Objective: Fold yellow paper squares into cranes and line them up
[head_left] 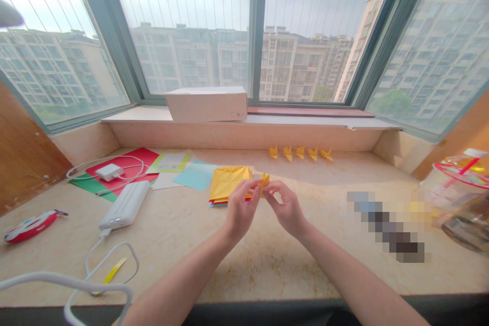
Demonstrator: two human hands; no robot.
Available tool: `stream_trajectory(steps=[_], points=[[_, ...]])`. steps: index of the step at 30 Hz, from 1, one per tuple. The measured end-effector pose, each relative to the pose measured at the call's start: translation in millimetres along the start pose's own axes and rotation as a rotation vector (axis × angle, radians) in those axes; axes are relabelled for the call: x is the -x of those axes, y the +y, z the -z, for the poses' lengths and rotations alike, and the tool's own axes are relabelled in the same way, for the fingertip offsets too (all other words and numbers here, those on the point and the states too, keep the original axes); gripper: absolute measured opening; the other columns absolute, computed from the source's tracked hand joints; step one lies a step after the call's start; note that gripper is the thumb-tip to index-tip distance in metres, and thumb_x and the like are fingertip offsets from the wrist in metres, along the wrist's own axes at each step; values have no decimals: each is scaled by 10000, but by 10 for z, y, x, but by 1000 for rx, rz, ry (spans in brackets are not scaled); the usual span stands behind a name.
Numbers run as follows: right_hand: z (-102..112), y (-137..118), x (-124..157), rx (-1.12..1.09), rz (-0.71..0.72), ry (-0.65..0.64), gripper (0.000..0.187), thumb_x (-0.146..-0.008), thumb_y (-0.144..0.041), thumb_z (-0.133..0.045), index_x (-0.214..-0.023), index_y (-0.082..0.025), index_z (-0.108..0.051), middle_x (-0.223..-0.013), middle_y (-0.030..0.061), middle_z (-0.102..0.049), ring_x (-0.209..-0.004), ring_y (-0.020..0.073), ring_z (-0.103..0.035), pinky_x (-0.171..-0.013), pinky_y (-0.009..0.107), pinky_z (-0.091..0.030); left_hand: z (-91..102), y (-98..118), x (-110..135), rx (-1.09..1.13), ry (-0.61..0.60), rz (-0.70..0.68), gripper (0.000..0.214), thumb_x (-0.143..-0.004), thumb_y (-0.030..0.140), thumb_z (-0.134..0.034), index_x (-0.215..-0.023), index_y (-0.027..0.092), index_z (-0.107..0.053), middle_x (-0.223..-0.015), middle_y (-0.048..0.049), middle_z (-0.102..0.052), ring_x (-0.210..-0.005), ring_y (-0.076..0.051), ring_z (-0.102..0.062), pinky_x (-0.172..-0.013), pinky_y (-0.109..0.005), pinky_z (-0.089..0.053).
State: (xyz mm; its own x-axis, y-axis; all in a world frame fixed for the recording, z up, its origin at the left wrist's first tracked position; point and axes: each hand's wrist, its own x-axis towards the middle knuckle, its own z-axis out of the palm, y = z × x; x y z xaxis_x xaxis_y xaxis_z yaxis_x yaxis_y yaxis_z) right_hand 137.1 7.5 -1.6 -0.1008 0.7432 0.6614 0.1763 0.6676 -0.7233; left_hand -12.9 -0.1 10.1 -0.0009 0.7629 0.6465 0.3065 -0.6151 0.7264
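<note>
Between the fingertips of my left hand (243, 202) and my right hand (284, 206) is a small yellow origami crane (264, 180), pinched from both sides. My hands partly cover its lower part. Just behind my left hand lies a stack of square origami paper (230, 181), with a creased yellow sheet on top and red and blue edges beneath. Farther back, several finished yellow paper cranes (300, 152) stand in a row near the sill's rear wall.
To the left lie coloured sheets (196, 174), a white charger (109, 171) with its cable, a power bank (126, 205), a red-and-white tool (32, 226) and a yellow strip (115, 270). A white box (207, 104) sits by the window. Drink containers (464, 204) stand at right, near a pixelated patch.
</note>
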Motion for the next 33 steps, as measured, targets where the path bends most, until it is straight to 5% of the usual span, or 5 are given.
stream_trajectory(steps=[4, 15, 19, 24, 33], points=[[5, -11, -5, 19, 2, -14, 89, -919, -311, -609, -901, -238, -657, -923, 38, -704, -876, 207, -647, -776, 351, -505, -22, -53, 11, 64, 23, 89, 288, -912, 311, -607, -1176, 197, -634, -906, -45, -707, -805, -171, -690, -743, -299, -574], [-34, 40, 26, 25, -64, 8, 73, -881, -295, -642, -908, -231, -618, -878, 25, -679, -803, 189, -626, -754, 340, -500, 22, 37, -55, 44, 55, 104, 161, -891, 314, -622, -863, 187, -719, -813, -32, -726, -758, -177, -678, -684, -274, -536], [-65, 75, 14, -59, -144, 72, 147, -842, -316, -692, -896, -229, -586, -835, 8, -652, -756, 171, -618, -716, 315, -511, -11, -18, -43, 159, 34, 203, 206, -877, 357, -639, -909, 165, -710, -855, -59, -732, -794, -189, -691, -690, -276, -552], [-44, 116, -19, -234, -245, 106, 235, -848, -336, -695, -1017, -236, -567, -867, 20, -682, -762, 171, -647, -723, 322, -532, -69, -101, -15, 311, -76, 277, 410, -842, 384, -693, -1193, 184, -626, -989, -77, -721, -793, -183, -710, -698, -298, -590], [2, 59, -43, -237, -231, 60, 313, -822, -354, -728, -1087, -243, -605, -1019, 48, -669, -862, 176, -646, -780, 330, -544, -40, -113, -37, 322, -51, 240, 275, -869, 367, -666, -1069, 179, -640, -938, -50, -721, -805, -167, -701, -729, -275, -571]])
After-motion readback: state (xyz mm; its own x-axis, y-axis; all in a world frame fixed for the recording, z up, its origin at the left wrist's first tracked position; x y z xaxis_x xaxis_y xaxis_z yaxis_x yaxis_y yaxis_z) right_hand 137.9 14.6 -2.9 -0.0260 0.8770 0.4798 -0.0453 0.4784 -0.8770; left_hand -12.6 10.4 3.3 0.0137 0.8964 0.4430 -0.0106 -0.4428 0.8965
